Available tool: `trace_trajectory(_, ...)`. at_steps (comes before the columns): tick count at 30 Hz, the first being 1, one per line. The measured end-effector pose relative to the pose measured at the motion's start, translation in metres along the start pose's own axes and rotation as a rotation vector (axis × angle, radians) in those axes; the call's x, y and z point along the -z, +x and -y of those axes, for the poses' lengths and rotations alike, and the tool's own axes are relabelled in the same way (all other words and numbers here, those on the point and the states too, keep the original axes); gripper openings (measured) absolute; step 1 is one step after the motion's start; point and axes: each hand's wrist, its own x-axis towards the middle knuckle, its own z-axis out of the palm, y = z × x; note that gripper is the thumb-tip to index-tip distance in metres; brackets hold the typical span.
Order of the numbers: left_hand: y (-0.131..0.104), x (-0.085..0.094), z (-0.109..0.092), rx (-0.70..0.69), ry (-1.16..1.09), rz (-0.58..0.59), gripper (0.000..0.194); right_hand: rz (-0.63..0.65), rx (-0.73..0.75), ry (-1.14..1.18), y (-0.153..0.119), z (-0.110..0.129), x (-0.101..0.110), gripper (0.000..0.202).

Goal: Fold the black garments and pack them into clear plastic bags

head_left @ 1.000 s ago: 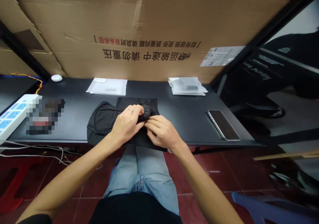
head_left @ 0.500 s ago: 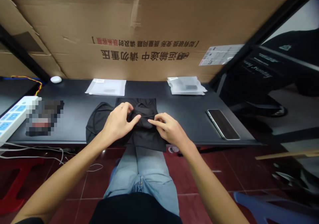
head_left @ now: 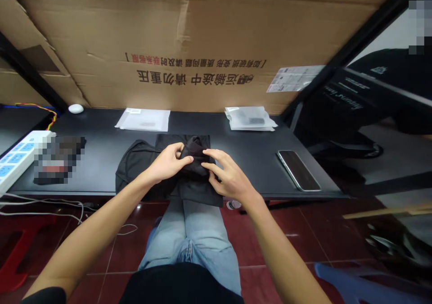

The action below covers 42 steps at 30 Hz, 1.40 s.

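Note:
A soft black cloth piece (head_left: 197, 190) lies in folds over the front edge of the black table, with a rounded, seamed part (head_left: 133, 164) spread to the left. Its exact kind I cannot make out. My left hand (head_left: 168, 162) grips a raised fold near the middle, thumb in front and fingers curled behind it. Just right of that fold is my right hand (head_left: 227, 171), its fingers apart and their tips touching the cloth. The fold stands up in a small peak between both hands.
Two flat whitish plastic packets (head_left: 144, 120) (head_left: 251, 118) lie at the back against a cardboard sheet (head_left: 216, 34). A phone (head_left: 299, 170) rests at right. To the left are a power strip (head_left: 20, 160), a blurred-out dark object (head_left: 59, 160) and a white rounded object (head_left: 76, 109).
The fold in the middle of the cloth has been lifted into a peak. My right hand's fingers have spread from a pinch, while my left hand has shifted slightly right.

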Motion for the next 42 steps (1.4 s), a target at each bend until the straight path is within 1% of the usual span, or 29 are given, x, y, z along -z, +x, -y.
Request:
trace_trajectory(2, -0.001, -0.001, -0.003, 0.054, -0.199, 0.05, 0.029, 0.033, 0.04, 0.054, 0.004, 0.003, 0.007, 0.049)
trace_trajectory(3, -0.002, -0.001, -0.005, 0.086, -0.277, 0.079, 0.029, 0.04, 0.062, 0.066, 0.007, 0.004, 0.01, 0.057)
trace_trajectory(4, -0.003, -0.002, -0.007, 0.118, -0.341, 0.087, 0.028, 0.032, 0.084, 0.066, 0.01, 0.005, 0.012, 0.064)
trace_trajectory(5, -0.004, -0.002, -0.008, 0.146, -0.389, 0.086, 0.029, 0.008, 0.105, 0.056, 0.013, 0.006, 0.012, 0.066)
trace_trajectory(6, -0.005, -0.003, -0.009, 0.164, -0.424, 0.085, 0.03, -0.027, 0.123, 0.044, 0.017, 0.007, 0.011, 0.061)
trace_trajectory(9, -0.008, -0.007, -0.01, 0.182, -0.494, 0.092, 0.035, -0.122, 0.152, 0.043, 0.029, 0.008, 0.003, 0.031)
trace_trajectory(11, -0.007, -0.003, -0.009, 0.164, -0.461, 0.114, 0.039, -0.129, 0.17, 0.067, 0.036, 0.006, -0.002, 0.024)
trace_trajectory(12, -0.005, 0.003, -0.009, 0.13, -0.386, 0.118, 0.04, -0.119, 0.181, 0.073, 0.039, 0.004, -0.002, 0.024)
trace_trajectory(13, -0.001, 0.013, -0.009, 0.077, -0.279, 0.105, 0.041, -0.105, 0.195, 0.068, 0.042, 0.002, -0.002, 0.024)
trace_trajectory(14, 0.003, 0.027, -0.009, 0.012, -0.141, 0.08, 0.041, -0.09, 0.205, 0.053, 0.044, 0.0, -0.002, 0.026)
trace_trajectory(15, 0.009, 0.044, -0.009, -0.064, 0.016, 0.025, 0.04, -0.076, 0.208, 0.028, 0.045, -0.003, -0.001, 0.028)
trace_trajectory(16, 0.016, 0.063, -0.008, -0.151, 0.167, -0.057, 0.038, -0.06, 0.206, -0.003, 0.046, -0.005, -0.001, 0.03)
trace_trajectory(17, 0.024, 0.085, -0.006, -0.21, 0.339, -0.121, 0.037, -0.038, 0.2, -0.035, 0.047, -0.008, -0.001, 0.032)
trace_trajectory(19, 0.039, 0.129, 0.0, -0.247, 0.638, -0.25, 0.039, 0.028, 0.19, -0.081, 0.047, -0.014, -0.004, 0.035)
trace_trajectory(20, 0.046, 0.149, 0.004, -0.234, 0.796, -0.283, 0.043, 0.069, 0.186, -0.09, 0.047, -0.016, -0.007, 0.037)
trace_trajectory(22, 0.057, 0.18, 0.012, -0.178, 1.104, -0.272, 0.054, 0.159, 0.184, -0.087, 0.048, -0.02, -0.015, 0.045)
trace_trajectory(23, 0.061, 0.19, 0.016, -0.164, 1.203, -0.244, 0.057, 0.206, 0.179, -0.083, 0.048, -0.022, -0.019, 0.051)
trace_trajectory(25, 0.068, 0.201, 0.023, -0.15, 1.331, -0.171, 0.055, 0.285, 0.154, -0.085, 0.048, -0.023, -0.026, 0.065)
trace_trajectory(27, 0.073, 0.203, 0.028, -0.141, 1.387, -0.112, 0.049, 0.333, 0.125, -0.096, 0.047, -0.023, -0.03, 0.075)
trace_trajectory(28, 0.075, 0.203, 0.029, -0.129, 1.401, -0.103, 0.046, 0.342, 0.111, -0.099, 0.047, -0.023, -0.031, 0.077)
trace_trajectory(31, 0.08, 0.201, 0.028, -0.1, 1.402, -0.133, 0.042, 0.335, 0.08, -0.091, 0.045, -0.023, -0.031, 0.078)
trace_trajectory(33, 0.082, 0.199, 0.024, -0.104, 1.38, -0.15, 0.041, 0.321, 0.072, -0.088, 0.043, -0.024, -0.03, 0.081)
trace_trajectory(35, 0.081, 0.195, 0.017, -0.117, 1.359, -0.142, 0.04, 0.306, 0.076, -0.095, 0.041, -0.027, -0.029, 0.084)
trace_trajectory(37, 0.076, 0.188, 0.009, -0.125, 1.363, -0.145, 0.039, 0.273, 0.079, -0.101, 0.04, -0.03, -0.027, 0.087)
trace_trajectory(39, 0.068, 0.176, -0.001, -0.152, 1.386, -0.162, 0.036, 0.207, 0.083, -0.102, 0.041, -0.03, -0.024, 0.087)
trace_trajectory(42, 0.052, 0.152, -0.016, -0.275, 1.375, -0.171, 0.03, 0.075, 0.107, -0.097, 0.046, -0.025, -0.015, 0.078)
